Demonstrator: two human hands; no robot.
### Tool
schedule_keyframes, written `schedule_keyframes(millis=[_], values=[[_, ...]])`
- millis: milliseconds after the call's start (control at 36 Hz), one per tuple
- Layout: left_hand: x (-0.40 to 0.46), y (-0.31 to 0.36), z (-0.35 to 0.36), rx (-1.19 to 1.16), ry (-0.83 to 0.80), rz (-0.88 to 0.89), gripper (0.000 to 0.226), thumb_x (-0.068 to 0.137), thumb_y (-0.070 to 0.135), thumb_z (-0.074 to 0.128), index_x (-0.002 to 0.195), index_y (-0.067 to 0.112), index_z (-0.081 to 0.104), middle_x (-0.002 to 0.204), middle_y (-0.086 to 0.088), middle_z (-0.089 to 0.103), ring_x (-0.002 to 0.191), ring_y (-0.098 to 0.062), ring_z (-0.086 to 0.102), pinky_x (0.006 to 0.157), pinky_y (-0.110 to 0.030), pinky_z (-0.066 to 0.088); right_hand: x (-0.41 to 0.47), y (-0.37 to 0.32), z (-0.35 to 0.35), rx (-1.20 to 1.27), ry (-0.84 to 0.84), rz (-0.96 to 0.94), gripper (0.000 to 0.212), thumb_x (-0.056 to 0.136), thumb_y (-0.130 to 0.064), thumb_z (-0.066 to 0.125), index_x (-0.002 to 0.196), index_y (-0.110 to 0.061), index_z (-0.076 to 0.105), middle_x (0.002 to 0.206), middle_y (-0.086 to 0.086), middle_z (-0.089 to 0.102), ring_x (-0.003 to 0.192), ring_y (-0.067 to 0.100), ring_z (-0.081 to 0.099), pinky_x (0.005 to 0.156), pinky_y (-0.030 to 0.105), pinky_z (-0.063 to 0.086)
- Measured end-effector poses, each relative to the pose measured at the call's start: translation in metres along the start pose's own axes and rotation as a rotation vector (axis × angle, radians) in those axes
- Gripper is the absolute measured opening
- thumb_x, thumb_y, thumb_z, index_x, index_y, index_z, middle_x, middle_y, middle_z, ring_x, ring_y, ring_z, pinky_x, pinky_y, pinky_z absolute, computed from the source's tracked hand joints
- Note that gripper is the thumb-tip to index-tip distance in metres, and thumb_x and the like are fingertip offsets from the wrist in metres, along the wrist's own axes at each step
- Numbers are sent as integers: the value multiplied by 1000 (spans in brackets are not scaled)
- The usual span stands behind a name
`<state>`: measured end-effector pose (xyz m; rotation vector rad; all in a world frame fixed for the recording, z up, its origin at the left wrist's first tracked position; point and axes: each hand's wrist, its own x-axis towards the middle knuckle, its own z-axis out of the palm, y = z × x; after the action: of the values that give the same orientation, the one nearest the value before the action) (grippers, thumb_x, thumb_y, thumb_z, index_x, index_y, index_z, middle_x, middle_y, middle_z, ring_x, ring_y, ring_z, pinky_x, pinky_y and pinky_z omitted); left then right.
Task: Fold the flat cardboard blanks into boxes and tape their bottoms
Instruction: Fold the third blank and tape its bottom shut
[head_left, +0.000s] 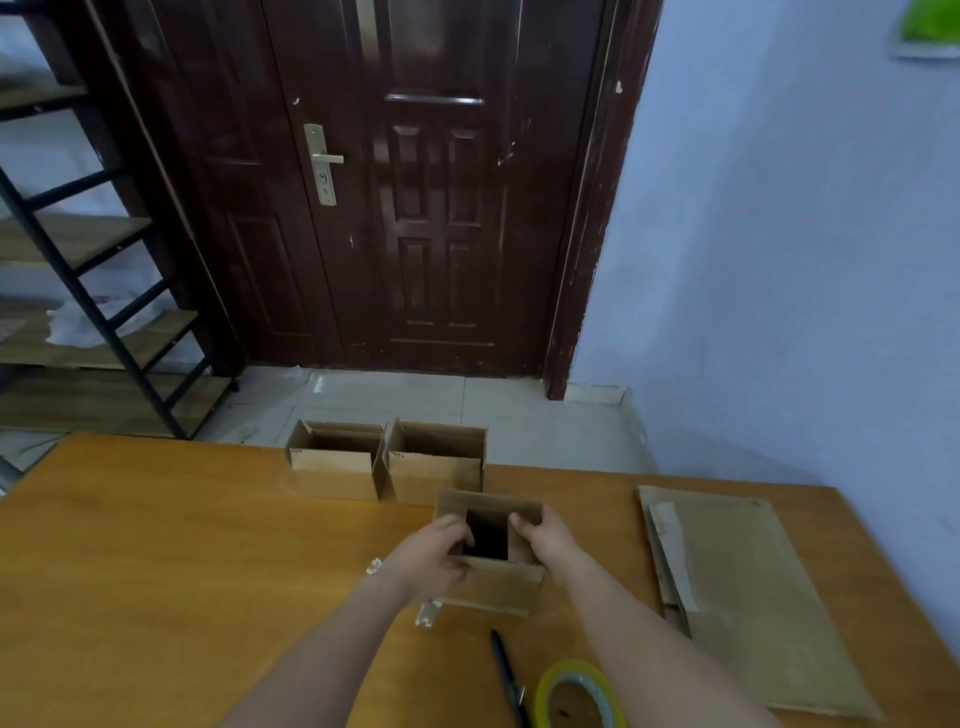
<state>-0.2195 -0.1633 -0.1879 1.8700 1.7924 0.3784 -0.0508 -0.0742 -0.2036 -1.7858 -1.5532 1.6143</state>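
Near the middle of the desk (156, 571), a bit toward the far edge, sits the box being worked on (493, 582), a small brown cardboard one with its opening facing up and the inside just looking dark, so can't tell if anything's in there. Both hands are on it: the left hand (428, 556) grips the left wall with its fingers curled over the rim and dipping inside, and the right hand (545, 535) has its fingers hooked over the right side flap, thumb toward the opening. Right behind it, at the far edge of the desk, two more finished boxes stand upright side by side, touching each other: the left box (335, 470) and the right box (436, 475), both with flaps up and, as far as I can see, nothing in them. Over by the right edge lies a stack of flat cardboard blanks (748, 597), still unfolded. At the near edge there's a roll of yellowish tape (579, 693) lying flat, with a black pen (506, 670) just to its left. A couple of small white scraps (427, 613) lie beside the left wrist. Beyond the desk, a dark wooden door (415, 208) and some metal shelving (78, 291) on the left.
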Motion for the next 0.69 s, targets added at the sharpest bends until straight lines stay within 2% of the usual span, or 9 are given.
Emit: schedule_keyframes(millis=[139,222,278,333,389,472,556,639,694], values=[[4,-4,0,-295,19,-120,42,80,14,72,116,22,53,115,10,54,110,-8,53,91,-19,47,1,2,3,-18,68,-30,39,93,-31,57,126,-13,51,129,8,56,119,24,52,96,33,44],[3,-2,3,-532,145,-244,57,68,4,80,113,19,48,110,5,55,106,-11,55,83,-22,52,-1,3,1,8,44,-49,39,94,-28,56,129,-14,49,133,7,53,123,24,49,99,34,41],[2,0,6,-598,220,-316,63,65,4,82,115,18,46,109,4,53,104,-12,53,82,-23,50,-4,4,-4,55,-7,-72,41,96,-22,53,136,-19,45,140,6,47,129,24,44,105,37,38],[4,0,9,-640,284,-369,72,64,3,83,122,17,43,115,1,50,111,-17,50,92,-29,48,-7,6,-9,132,-75,-92,50,97,-16,50,142,-33,38,148,4,36,136,25,34,108,41,33],[6,3,11,-657,335,-410,87,63,1,84,134,15,35,128,-3,43,122,-21,44,104,-37,43,-10,7,-13,185,-143,-84,50,95,-28,53,140,-44,38,152,0,29,140,27,26,109,49,28],[10,9,12,-641,367,-454,107,61,-1,84,146,20,21,139,-5,32,130,-23,35,108,-44,38,-10,12,-15,191,-185,-47,54,85,-62,52,135,-45,44,153,-3,27,140,27,24,110,59,24],[13,10,14,-584,324,-466,95,65,1,82,142,25,31,137,-4,30,131,-24,31,108,-45,37,-9,14,-15,158,-177,-35,48,91,-63,38,133,-44,48,151,-3,30,138,29,27,110,58,27],[13,9,15,-403,287,-461,61,71,15,80,124,23,50,129,-3,31,127,-25,31,108,-38,36,-9,12,-14,131,-169,-59,34,100,-43,37,131,-42,50,150,0,34,133,27,33,108,52,32],[11,9,14,-196,283,-458,56,73,32,78,122,27,52,128,-2,31,126,-23,29,106,-35,31,-10,13,-12,102,-155,-87,34,102,-34,37,132,-40,49,148,0,36,123,21,38,104,43,37]])
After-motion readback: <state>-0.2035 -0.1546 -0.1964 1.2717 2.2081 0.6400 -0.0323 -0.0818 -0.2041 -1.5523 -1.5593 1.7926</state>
